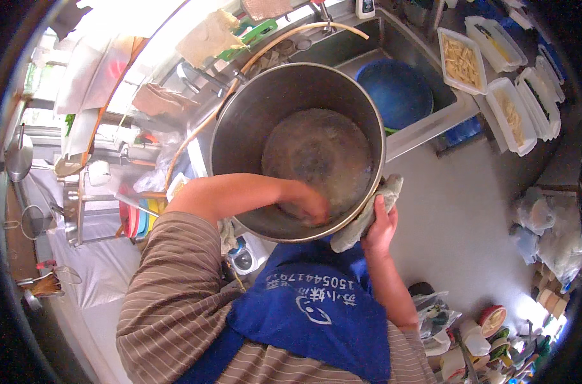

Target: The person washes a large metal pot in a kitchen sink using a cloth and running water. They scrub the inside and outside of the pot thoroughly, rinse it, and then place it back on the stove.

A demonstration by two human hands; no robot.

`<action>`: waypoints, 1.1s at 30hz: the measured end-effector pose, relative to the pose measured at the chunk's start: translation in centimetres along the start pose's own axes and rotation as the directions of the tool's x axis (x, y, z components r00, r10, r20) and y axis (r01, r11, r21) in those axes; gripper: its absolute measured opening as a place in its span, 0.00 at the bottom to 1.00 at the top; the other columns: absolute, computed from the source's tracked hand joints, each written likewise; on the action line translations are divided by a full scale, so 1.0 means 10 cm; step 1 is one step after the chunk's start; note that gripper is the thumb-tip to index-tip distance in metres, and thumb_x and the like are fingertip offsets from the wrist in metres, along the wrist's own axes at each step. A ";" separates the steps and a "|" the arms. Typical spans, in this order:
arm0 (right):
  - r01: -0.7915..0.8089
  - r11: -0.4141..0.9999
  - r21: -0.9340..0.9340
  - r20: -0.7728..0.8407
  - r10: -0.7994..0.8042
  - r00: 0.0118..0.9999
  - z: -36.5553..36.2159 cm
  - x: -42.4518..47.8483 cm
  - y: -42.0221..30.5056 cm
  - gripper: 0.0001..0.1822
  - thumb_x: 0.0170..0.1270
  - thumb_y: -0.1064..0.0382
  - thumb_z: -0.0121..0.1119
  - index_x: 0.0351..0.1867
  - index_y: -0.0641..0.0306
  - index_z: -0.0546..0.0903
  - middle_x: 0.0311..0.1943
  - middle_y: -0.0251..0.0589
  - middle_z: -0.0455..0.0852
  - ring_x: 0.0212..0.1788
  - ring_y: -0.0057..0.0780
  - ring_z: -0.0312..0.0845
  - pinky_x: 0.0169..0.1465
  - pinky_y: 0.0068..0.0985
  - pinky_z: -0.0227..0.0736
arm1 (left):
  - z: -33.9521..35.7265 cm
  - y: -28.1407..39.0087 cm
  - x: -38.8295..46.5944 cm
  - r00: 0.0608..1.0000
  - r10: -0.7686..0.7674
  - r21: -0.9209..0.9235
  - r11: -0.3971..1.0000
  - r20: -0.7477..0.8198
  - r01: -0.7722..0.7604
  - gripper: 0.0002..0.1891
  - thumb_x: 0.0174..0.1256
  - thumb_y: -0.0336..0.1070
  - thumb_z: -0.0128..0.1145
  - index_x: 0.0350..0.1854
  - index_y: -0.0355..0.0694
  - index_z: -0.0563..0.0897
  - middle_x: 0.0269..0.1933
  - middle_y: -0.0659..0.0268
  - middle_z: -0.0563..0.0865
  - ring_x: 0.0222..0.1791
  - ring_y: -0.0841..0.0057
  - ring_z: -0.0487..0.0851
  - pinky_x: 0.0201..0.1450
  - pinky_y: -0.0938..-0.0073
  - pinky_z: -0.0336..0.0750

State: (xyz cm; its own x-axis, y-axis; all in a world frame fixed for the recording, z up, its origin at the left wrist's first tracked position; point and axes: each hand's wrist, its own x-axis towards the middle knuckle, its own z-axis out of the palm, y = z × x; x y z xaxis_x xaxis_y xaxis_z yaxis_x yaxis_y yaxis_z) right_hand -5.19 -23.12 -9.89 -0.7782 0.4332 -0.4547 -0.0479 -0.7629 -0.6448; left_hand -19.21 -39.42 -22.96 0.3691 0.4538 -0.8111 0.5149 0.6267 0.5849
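A large, deep metal stockpot [233,129] is in front of my body, its mouth facing me and its stained, wet-looking bottom [315,153] in view. My left hand [312,206] reaches inside, near the wall closest to me. Motion blurs its fingers, so whether it holds anything is unclear. Outside the rim at the right, my right hand [382,225] grips a folded greyish cloth [353,230] against the pot. Another piece of cloth [227,236] shows at the pot's lower left. What supports the pot is hidden.
Behind the pot, a metal sink [363,45] holds a blue basin [396,96]; a tan hose [195,134] curves alongside. White tubs of pale food strips [461,60] stand at the right. Hanging pans and strainers [34,221] are far left. Bags and containers [468,336] crowd the lower right.
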 end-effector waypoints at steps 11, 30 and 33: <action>0.018 1.000 0.002 -0.011 -0.018 1.000 -0.08 0.07 0.03 0.14 0.69 0.62 0.54 0.50 0.69 0.76 0.41 0.36 0.82 0.41 0.24 0.77 0.47 0.23 0.72 | -1.42 -0.26 -0.75 0.551 -0.178 0.290 0.699 -0.815 0.654 0.16 0.56 0.46 0.60 0.44 0.46 0.86 0.48 0.57 0.85 0.51 0.62 0.81 0.48 0.59 0.78; 0.049 0.997 -0.062 -0.117 -0.056 0.992 -0.09 0.05 0.16 0.19 0.73 0.57 0.48 0.57 0.68 0.73 0.49 0.44 0.80 0.48 0.33 0.78 0.53 0.31 0.73 | -0.17 0.46 -0.18 0.924 -0.042 -0.652 0.721 -0.380 -0.236 0.21 0.49 0.36 0.60 0.48 0.39 0.80 0.36 0.66 0.82 0.36 0.73 0.77 0.36 0.67 0.74; 0.053 0.996 -0.068 -0.130 -0.061 0.990 -0.04 0.04 0.12 0.20 0.73 0.56 0.47 0.58 0.68 0.72 0.49 0.44 0.80 0.49 0.34 0.78 0.54 0.32 0.73 | -0.14 0.51 -0.55 0.963 0.074 -0.596 0.773 -0.258 -0.219 0.22 0.47 0.36 0.60 0.49 0.40 0.80 0.36 0.67 0.83 0.35 0.74 0.78 0.37 0.68 0.75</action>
State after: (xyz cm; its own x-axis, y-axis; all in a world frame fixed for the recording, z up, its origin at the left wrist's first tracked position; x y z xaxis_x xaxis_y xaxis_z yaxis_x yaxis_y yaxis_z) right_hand -5.37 -23.71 -11.11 -0.6860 0.5378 -0.4901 -0.0465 -0.7046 -0.7081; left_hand -19.69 -37.88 -15.55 0.1938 0.6473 -0.7372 -0.1441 0.7621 0.6313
